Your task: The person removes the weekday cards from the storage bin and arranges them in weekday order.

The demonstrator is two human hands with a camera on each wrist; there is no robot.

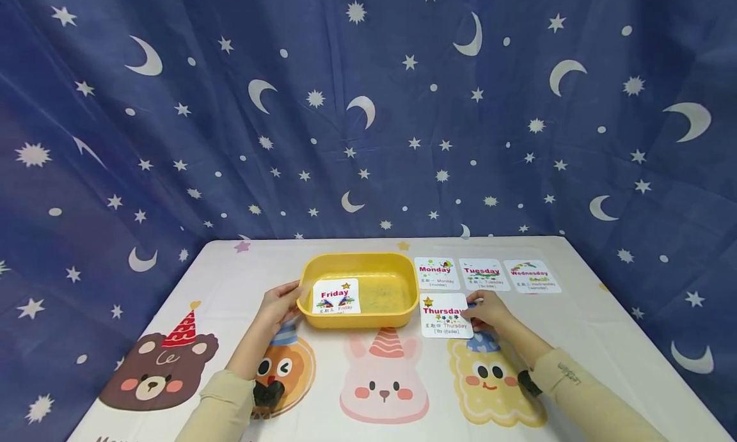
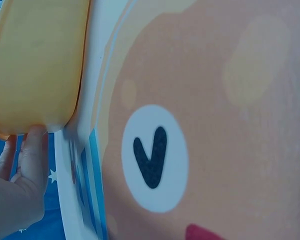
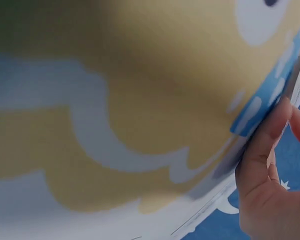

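Observation:
A yellow plastic tub [image 1: 403,314] stands left of centre on the table, with a Friday card [image 1: 336,296] lying inside it. My left hand [image 1: 279,304] holds the tub's left end by its rim; the left wrist view shows the fingers [image 2: 35,155] against the tub's end wall [image 2: 37,95]. A white Thursday card [image 1: 446,327] is to the right of the tub, its right edge pinched by my right hand [image 1: 489,311]. Behind it, a Monday card [image 1: 437,274], a Tuesday card [image 1: 484,275] and a Wednesday card [image 1: 531,276] lie face up in a row.
A pale cloth [image 1: 276,256] printed with cartoon animals covers the table. Behind its far edge hangs a dark blue curtain [image 1: 311,199] with moons and stars. Each wrist carries a dark strap-like item.

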